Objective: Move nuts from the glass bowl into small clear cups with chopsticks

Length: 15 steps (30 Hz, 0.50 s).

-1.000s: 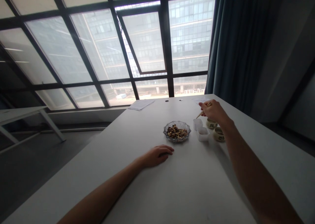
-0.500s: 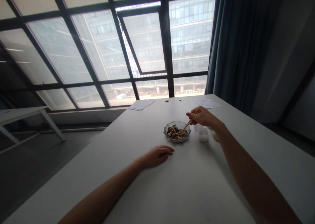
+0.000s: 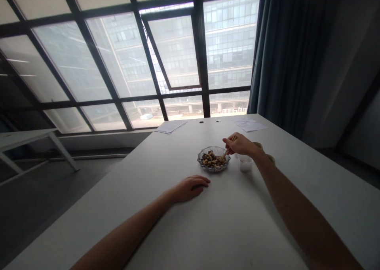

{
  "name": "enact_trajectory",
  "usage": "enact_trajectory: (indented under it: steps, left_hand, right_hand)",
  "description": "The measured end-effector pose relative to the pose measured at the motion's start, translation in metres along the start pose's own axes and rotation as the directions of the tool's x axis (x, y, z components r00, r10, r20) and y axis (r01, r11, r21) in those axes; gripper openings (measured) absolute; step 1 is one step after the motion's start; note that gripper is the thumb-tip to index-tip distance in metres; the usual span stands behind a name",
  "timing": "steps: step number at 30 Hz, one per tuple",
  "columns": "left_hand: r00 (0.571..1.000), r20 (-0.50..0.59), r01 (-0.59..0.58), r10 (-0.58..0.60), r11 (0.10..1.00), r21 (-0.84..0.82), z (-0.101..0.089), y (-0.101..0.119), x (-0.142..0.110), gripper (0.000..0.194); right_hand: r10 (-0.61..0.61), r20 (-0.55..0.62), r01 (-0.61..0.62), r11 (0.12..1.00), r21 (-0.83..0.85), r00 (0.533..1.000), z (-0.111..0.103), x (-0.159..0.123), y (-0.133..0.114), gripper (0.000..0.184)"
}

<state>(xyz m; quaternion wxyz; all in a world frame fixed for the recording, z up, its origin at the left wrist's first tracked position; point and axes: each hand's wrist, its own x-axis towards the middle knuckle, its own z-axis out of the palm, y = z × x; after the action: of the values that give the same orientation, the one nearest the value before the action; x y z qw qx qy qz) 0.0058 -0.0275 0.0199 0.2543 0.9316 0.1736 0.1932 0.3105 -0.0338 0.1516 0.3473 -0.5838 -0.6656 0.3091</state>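
Observation:
A clear glass bowl with a scalloped rim stands on the white table, holding a heap of brown and tan pieces that look like nuts or beans. Above its right side, my right hand is closed around a pair of chopsticks, whose tips reach down into the heap. Whether the tips pinch a piece is too small to tell. My left hand lies flat on the tabletop in front of the bowl, holding nothing, its fingers pointing right.
A small translucent plastic cup stands right of the bowl, under my right wrist. Greenish round containers sit behind my right forearm, partly hidden. Papers and more sheets lie toward the far edge, near the windows.
My right hand has come slightly nearer and lower, and the chopsticks' tips have shifted a little within the bowl. More of the greenish containers now shows. My left hand stays still.

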Motion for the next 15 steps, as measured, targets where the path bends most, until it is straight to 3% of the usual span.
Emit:
enact_trajectory:
  steps: [9, 15]
  left_hand:
    - [1.000, 0.002, -0.009, 0.009, 1.000, -0.004, 0.000, -0.001, 0.000, 0.028]
    - [1.000, 0.012, -0.002, 0.002, 1.000, 0.004, 0.000, -0.003, -0.004, 0.028]
  right_hand:
    - [-0.008, -0.048, 0.010, 1.000, 0.026, 0.999, -0.004, 0.004, 0.004, 0.047]
    - [-0.014, -0.248, 0.021, 0.999, 0.026, 0.969, -0.018, 0.002, 0.005, 0.040]
